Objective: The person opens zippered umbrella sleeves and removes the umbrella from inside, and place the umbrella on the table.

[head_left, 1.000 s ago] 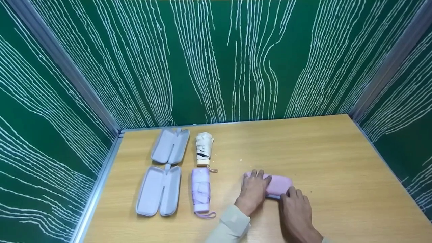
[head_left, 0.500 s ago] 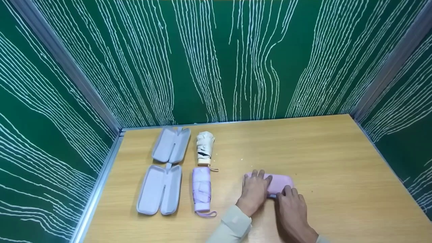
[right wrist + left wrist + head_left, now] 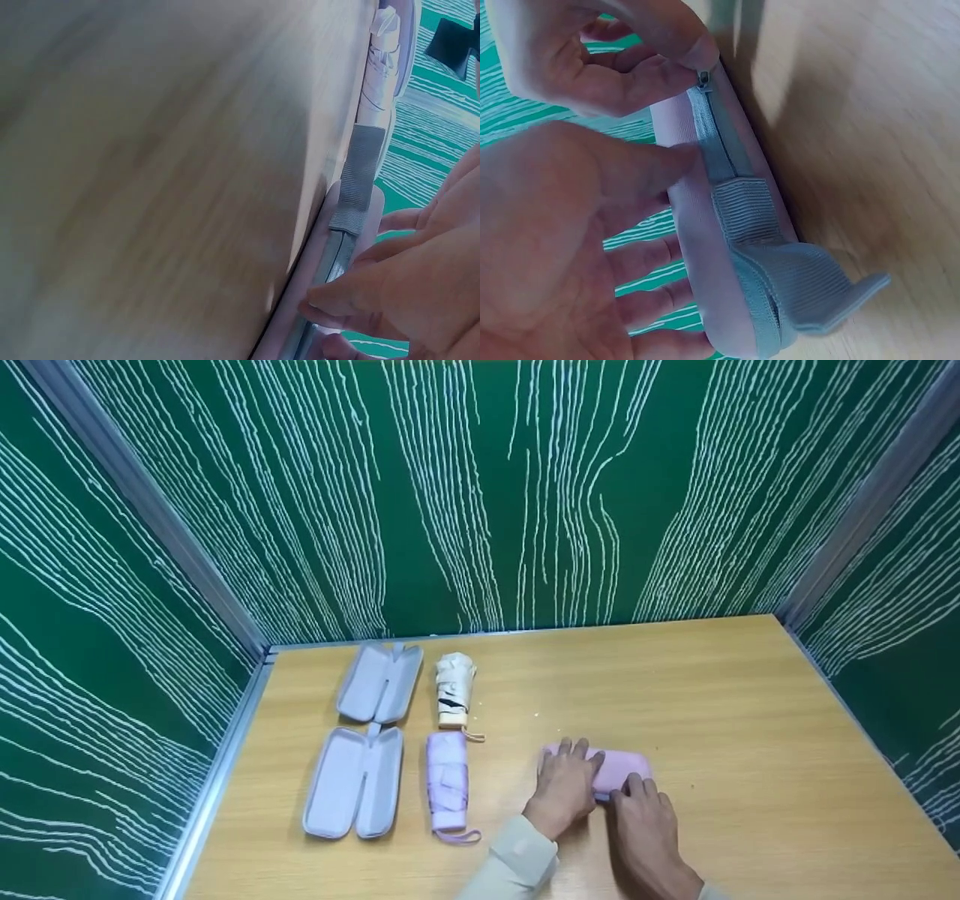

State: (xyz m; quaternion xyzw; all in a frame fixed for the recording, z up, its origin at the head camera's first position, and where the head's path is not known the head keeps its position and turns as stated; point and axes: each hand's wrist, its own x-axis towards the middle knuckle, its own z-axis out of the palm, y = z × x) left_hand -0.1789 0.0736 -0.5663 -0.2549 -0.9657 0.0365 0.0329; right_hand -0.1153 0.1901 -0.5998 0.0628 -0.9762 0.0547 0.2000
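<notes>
A pink zip case [image 3: 624, 769] lies on the wooden table [image 3: 750, 705] at the front right. My left hand [image 3: 564, 787] holds its left part, thumb on the near side and fingers over the top. At the front edge is my right hand [image 3: 649, 829]; in the left wrist view its thumb and finger pinch the zip slider [image 3: 703, 79]. A grey zip band [image 3: 721, 142] runs along the case's side. Over it lies a ribbed grey strap [image 3: 799, 281], its free end sticking out near my left hand's end of the case.
To the left lie a lilac folded umbrella [image 3: 448, 781] and a cream folded umbrella [image 3: 454, 686], each with a wrist loop. Beyond them two grey cases lie spread open, a nearer case [image 3: 334, 787] and a farther case [image 3: 367, 679]. Green walls [image 3: 427, 510] with white lines enclose the table.
My right hand has shifted a little left along the front edge of the pink case, mostly in the first half second. The left hand and the case have barely moved.
</notes>
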